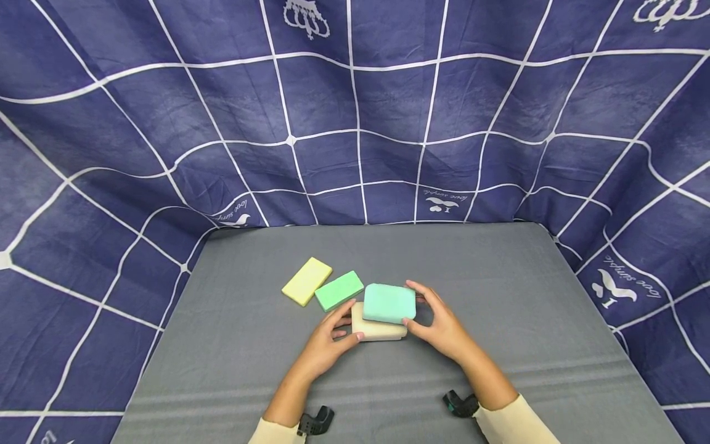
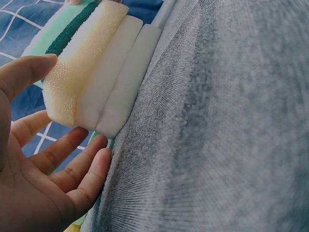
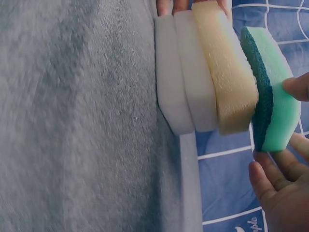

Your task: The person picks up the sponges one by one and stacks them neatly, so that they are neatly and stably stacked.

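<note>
A green sponge (image 3: 282, 111) with a dark green scouring side lies slightly askew over a cream sponge (image 3: 229, 72). Beneath the cream one are two white sponges (image 3: 171, 77), stacked flat on the table. My right hand (image 1: 444, 327) holds the green sponge by its right end, thumb on the near side and fingers toward the far side. At the left end of the stack, my left hand (image 1: 327, 342) grips the cream sponge between thumb and fingers. Its lower fingertips (image 2: 101, 157) lie close by the ends of the white sponges.
A flat yellow block (image 1: 307, 280) and a green block (image 1: 339, 290) lie side by side on the grey table (image 1: 233, 345), left of the stack. Blue curtains (image 1: 388, 111) with white grid lines rise behind the table and at both sides.
</note>
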`<action>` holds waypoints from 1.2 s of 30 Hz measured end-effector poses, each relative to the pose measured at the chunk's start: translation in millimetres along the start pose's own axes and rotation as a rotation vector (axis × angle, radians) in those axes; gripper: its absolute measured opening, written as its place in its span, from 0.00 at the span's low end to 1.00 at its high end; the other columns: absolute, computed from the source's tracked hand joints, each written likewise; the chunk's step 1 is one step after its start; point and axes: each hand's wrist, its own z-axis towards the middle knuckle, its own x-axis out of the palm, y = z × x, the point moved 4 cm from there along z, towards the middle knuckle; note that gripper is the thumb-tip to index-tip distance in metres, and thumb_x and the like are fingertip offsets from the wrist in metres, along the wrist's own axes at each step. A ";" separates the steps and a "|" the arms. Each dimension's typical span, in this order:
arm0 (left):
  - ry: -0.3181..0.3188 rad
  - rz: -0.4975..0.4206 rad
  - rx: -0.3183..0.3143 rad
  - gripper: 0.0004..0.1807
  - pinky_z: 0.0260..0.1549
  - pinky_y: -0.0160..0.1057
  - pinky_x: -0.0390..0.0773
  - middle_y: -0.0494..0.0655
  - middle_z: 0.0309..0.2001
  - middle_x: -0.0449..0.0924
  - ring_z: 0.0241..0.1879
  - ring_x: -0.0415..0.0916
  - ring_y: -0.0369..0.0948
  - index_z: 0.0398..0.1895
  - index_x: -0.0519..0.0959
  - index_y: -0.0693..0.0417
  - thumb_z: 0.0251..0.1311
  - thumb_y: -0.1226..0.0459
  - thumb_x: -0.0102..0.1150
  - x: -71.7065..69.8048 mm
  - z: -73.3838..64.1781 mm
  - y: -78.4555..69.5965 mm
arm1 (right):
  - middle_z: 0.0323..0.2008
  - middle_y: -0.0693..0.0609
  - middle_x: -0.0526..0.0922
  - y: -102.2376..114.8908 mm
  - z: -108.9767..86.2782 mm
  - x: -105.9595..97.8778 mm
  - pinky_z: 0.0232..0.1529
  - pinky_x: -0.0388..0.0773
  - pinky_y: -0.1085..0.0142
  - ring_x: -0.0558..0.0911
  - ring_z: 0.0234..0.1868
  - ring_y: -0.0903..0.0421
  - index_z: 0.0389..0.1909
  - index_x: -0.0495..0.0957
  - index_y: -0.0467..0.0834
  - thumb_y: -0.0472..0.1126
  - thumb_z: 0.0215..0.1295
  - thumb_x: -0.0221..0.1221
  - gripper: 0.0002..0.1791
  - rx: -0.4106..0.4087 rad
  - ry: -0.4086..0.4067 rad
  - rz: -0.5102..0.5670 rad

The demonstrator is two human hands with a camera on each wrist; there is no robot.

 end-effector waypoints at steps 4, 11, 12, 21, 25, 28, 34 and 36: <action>-0.019 -0.005 -0.007 0.40 0.59 0.61 0.75 0.51 0.69 0.71 0.63 0.76 0.51 0.75 0.67 0.42 0.58 0.66 0.71 0.9 -0.8 -4.0 | 0.72 0.50 0.70 3.4 -1.2 3.9 0.65 0.73 0.50 0.76 0.66 0.50 0.75 0.62 0.55 0.36 0.59 0.72 0.45 -0.035 0.019 -0.007; 0.014 0.020 0.001 0.41 0.59 0.55 0.77 0.48 0.69 0.71 0.63 0.76 0.46 0.75 0.66 0.33 0.58 0.58 0.73 -0.8 0.9 2.9 | 0.72 0.52 0.71 5.8 -0.8 10.5 0.66 0.72 0.53 0.75 0.67 0.52 0.75 0.62 0.53 0.36 0.58 0.72 0.45 -0.055 0.047 0.011; 0.015 0.022 0.000 0.41 0.59 0.54 0.77 0.47 0.69 0.71 0.63 0.76 0.46 0.75 0.65 0.32 0.58 0.57 0.73 -0.9 0.8 3.3 | 0.71 0.52 0.71 6.2 -0.7 11.0 0.66 0.72 0.52 0.75 0.67 0.51 0.75 0.62 0.53 0.36 0.58 0.72 0.45 -0.057 0.050 0.015; 0.020 0.054 -0.011 0.43 0.59 0.53 0.77 0.48 0.70 0.70 0.63 0.76 0.47 0.77 0.63 0.35 0.59 0.56 0.72 0.4 0.0 2.3 | 0.70 0.52 0.73 8.7 -0.8 12.6 0.65 0.73 0.48 0.78 0.63 0.52 0.76 0.62 0.53 0.36 0.59 0.71 0.45 -0.069 0.066 0.007; 0.022 0.049 -0.012 0.43 0.59 0.52 0.77 0.49 0.70 0.70 0.63 0.76 0.48 0.77 0.63 0.37 0.59 0.56 0.72 0.6 0.2 2.2 | 0.70 0.53 0.73 8.5 -0.7 13.4 0.65 0.73 0.49 0.77 0.64 0.53 0.76 0.62 0.54 0.36 0.58 0.71 0.46 -0.073 0.067 0.002; 0.026 0.045 -0.018 0.43 0.59 0.51 0.77 0.49 0.70 0.70 0.63 0.76 0.47 0.77 0.63 0.39 0.59 0.56 0.72 0.4 0.2 2.1 | 0.70 0.54 0.72 8.7 -0.7 14.4 0.65 0.73 0.50 0.76 0.64 0.55 0.76 0.62 0.55 0.36 0.58 0.71 0.46 -0.066 0.073 0.007; 0.025 0.053 -0.017 0.42 0.58 0.48 0.77 0.50 0.70 0.70 0.63 0.76 0.48 0.77 0.63 0.40 0.60 0.55 0.71 0.3 0.1 2.5 | 0.71 0.54 0.69 6.5 -2.7 15.6 0.67 0.72 0.51 0.75 0.67 0.53 0.76 0.62 0.54 0.40 0.60 0.71 0.44 -0.046 0.083 0.054; 0.024 0.051 -0.015 0.42 0.58 0.49 0.77 0.50 0.70 0.70 0.64 0.75 0.49 0.77 0.63 0.39 0.60 0.55 0.71 0.5 0.1 2.9 | 0.72 0.53 0.68 4.2 -3.9 16.1 0.68 0.71 0.50 0.74 0.68 0.51 0.76 0.62 0.53 0.41 0.61 0.71 0.44 -0.025 0.089 0.099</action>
